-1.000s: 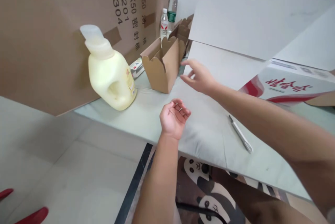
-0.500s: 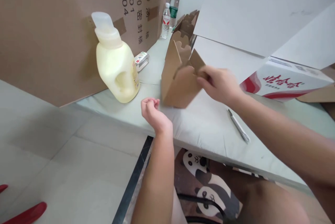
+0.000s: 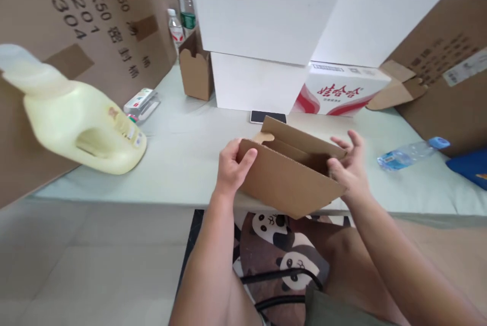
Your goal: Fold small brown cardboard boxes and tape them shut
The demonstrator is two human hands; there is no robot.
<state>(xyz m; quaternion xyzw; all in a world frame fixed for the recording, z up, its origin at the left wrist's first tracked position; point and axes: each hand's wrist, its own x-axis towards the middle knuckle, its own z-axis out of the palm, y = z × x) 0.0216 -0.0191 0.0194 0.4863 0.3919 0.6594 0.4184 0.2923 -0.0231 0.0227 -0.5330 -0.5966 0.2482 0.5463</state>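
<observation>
Our left hand (image 3: 230,169) now joins our right hand (image 3: 350,173) gripping that open-topped cardboard box (image 3: 289,180), so we've basically got it steadied at both ends.

I'm holding a brown cardbd box (image 3: 289,181), open-topped, tilted, long plain side twd me, approx. ctr of frame, slightly rt & low.

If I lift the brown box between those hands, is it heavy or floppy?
The brown box is probably light, with thin cardboard walls. It seems fairly stiff: the near side looks flat. Its open top might bend if squeezed.
</observation>
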